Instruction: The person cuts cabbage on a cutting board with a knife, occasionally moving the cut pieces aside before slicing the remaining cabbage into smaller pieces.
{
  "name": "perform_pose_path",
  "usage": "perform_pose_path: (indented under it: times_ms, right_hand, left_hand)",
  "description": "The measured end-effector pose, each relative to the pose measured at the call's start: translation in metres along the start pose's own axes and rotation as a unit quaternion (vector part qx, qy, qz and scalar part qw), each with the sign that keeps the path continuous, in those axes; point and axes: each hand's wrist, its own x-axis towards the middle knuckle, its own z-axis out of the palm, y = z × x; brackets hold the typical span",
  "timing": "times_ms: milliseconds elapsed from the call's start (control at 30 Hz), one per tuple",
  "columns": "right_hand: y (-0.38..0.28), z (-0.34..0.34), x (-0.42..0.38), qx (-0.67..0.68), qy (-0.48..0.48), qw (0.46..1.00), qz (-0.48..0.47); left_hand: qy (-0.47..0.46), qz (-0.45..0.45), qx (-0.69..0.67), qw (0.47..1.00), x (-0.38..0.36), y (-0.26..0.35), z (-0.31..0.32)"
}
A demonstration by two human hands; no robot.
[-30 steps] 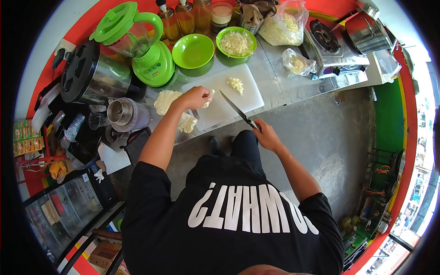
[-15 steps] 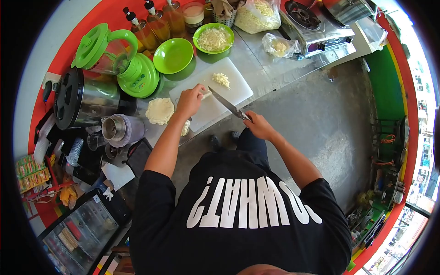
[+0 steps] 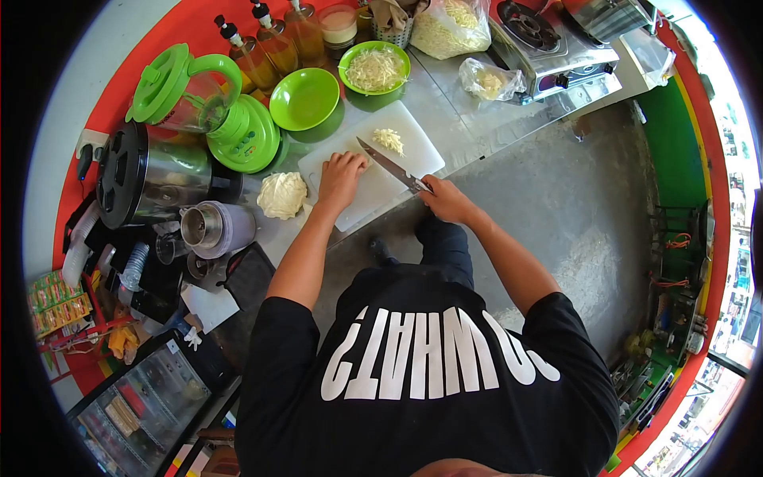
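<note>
My right hand (image 3: pixel 447 199) is wrapped round the handle of a knife (image 3: pixel 389 165), whose blade points up and left over the white cutting board (image 3: pixel 420 143). At the left part of the board, my left hand (image 3: pixel 343 173) lies with its fingers curled down, just left of the blade; whatever is under them is mostly hidden. A small heap of pale cut pieces (image 3: pixel 388 141) rests on the board beyond the knife tip. Left of the board sits a pale, cabbage-like head (image 3: pixel 281 195).
Behind the board stand an empty green bowl (image 3: pixel 304 98) and a green bowl of pale shreds (image 3: pixel 374 70). A green blender (image 3: pixel 243 135) is at the left, a metal cup (image 3: pixel 202 226) nearer. A gas stove (image 3: pixel 548 56) and plastic bags (image 3: pixel 491 79) are at the right.
My left hand has moved from above the board down onto it, its fingers now bent over the surface. The knife stays in my right hand, and the view has shifted slightly.
</note>
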Motion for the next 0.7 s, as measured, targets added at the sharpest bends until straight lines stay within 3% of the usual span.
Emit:
perform_pose_path:
  times_ms: [100,167,267,700]
  right_hand:
    - [-0.013,-0.006,0.0,-0.032,-0.021,0.999,0.018]
    - [-0.015,-0.003,0.001,-0.171,0.007,0.984,-0.054]
    - [-0.034,-0.001,-0.001,-0.237,0.007,0.971,-0.03]
    - [-0.051,0.013,0.01,-0.271,0.0,0.962,-0.017]
  left_hand:
    - [0.011,0.003,0.033,0.999,0.002,0.007,0.002]
    - [0.029,0.006,0.049,0.998,0.001,0.011,0.009]
    - [0.093,0.01,0.063,0.994,-0.001,0.018,0.025]
    - [0.253,-0.06,0.013,0.966,-0.016,0.034,0.047]
